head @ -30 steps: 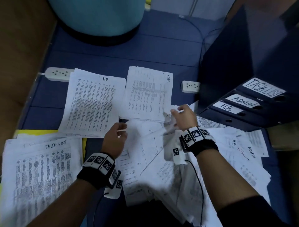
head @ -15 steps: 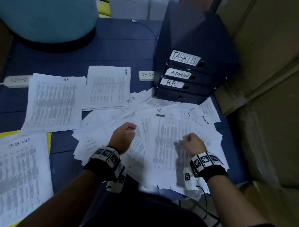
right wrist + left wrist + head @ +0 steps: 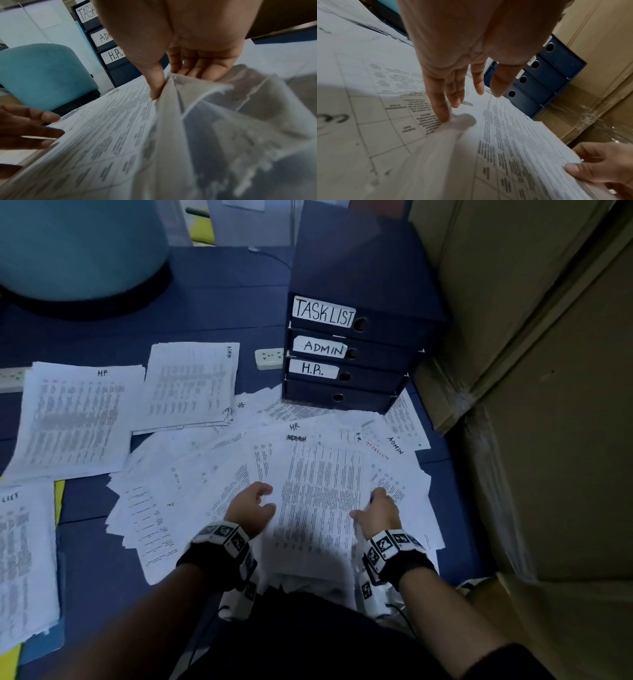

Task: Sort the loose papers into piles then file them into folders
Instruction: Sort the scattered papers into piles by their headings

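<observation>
The stack of folders (image 3: pixel 346 354) stands behind the loose papers (image 3: pixel 267 474). Left of the folders lies the admin pile (image 3: pixel 191 385), farther left the HR pile (image 3: pixel 75 419), with a socket (image 3: pixel 270 358) just beside the folders.

My head view is dim and bluish, soft toward six o'clock. Both wrist views bend strongly at the edges, with blurred paper close to the lens.

Head view: looks steeply down from above and behind both hands, taking in the whole paper spread and the folder stack (image 3: pixel 346 354) beyond. Left-wrist view: close, low over the sheets, facing along the left hand (image 3: pixel 462 65) toward the stack. Right-wrist view: equally close, along the right hand (image 3: pixel 180 51). All three share the stack.
</observation>
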A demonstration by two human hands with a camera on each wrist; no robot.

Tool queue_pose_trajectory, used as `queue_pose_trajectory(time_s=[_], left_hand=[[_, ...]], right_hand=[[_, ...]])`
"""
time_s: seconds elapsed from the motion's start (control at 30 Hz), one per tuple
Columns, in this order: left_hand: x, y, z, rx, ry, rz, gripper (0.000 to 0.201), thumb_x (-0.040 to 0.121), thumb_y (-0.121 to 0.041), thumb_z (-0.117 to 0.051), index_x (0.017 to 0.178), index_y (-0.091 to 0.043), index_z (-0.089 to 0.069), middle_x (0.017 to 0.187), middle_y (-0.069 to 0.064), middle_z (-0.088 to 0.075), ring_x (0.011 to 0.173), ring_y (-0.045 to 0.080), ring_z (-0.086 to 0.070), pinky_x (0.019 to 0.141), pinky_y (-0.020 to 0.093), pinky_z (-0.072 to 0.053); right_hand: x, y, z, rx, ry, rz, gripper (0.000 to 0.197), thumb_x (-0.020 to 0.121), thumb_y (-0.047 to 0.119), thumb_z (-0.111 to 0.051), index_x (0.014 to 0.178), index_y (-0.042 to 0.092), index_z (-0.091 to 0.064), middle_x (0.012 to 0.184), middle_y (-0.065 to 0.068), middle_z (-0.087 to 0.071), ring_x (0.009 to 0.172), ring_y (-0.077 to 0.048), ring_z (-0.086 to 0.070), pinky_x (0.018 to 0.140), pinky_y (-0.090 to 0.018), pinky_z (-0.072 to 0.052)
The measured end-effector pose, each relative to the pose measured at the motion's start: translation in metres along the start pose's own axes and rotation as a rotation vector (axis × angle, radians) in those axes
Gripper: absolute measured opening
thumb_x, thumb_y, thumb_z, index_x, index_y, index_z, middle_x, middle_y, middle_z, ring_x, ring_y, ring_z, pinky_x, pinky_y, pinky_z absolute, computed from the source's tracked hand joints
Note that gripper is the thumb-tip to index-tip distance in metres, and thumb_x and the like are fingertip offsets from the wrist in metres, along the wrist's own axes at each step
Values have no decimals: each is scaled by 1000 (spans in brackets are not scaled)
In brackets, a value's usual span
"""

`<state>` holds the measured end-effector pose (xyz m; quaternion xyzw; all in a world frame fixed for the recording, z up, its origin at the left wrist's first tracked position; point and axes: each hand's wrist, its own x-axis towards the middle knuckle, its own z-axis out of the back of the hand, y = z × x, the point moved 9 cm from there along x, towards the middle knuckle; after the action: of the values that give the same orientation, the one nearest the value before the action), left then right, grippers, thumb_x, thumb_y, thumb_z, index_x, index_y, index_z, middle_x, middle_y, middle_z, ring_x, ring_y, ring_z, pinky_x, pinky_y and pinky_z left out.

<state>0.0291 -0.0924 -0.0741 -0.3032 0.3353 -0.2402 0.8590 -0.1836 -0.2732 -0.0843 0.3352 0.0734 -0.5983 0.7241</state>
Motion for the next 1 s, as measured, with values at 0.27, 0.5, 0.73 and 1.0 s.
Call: queue_pose_trajectory(time_s=[0.27,0.5,0.73,1.0], left_hand=[[-3,5,0,-2,-20,58,35,83,-11,-65,118,-12,-60,102,2,-55,111,24,-56,80,23,-35],[-8,-19,12,-236,26,-7,50,88,-22,-64,133,-12,-45,129,8,-54,110,21,-55,83,22,-42],[-13,-53,25,-468,88,-93,37,93,-12,-57,127,-22,-46,113,5,-68,87,16,-67,71,30,-56],[-4,-1,61,-322,-193,22,54,88,-22,-52,140,-13,-40,144,6,-47,131,25,-46,109,49,-37]], right_hand=[[-2,2,33,133,-109,136,25,93,0,-47,75,16,-40,79,-6,-49,67,-21,-43,50,-27,-32],[-12,-3,69,683,-70,165,13,95,6,-50,92,17,-56,73,-10,-57,55,-20,-45,47,-23,-38],[-24,18,56,1025,47,168,15,96,3,-53,111,4,-52,104,-21,-66,83,-27,-61,75,-41,-48],[-24,22,39,910,100,115,13,97,16,-58,93,4,-55,79,-9,-62,62,-21,-57,58,-33,-49]])
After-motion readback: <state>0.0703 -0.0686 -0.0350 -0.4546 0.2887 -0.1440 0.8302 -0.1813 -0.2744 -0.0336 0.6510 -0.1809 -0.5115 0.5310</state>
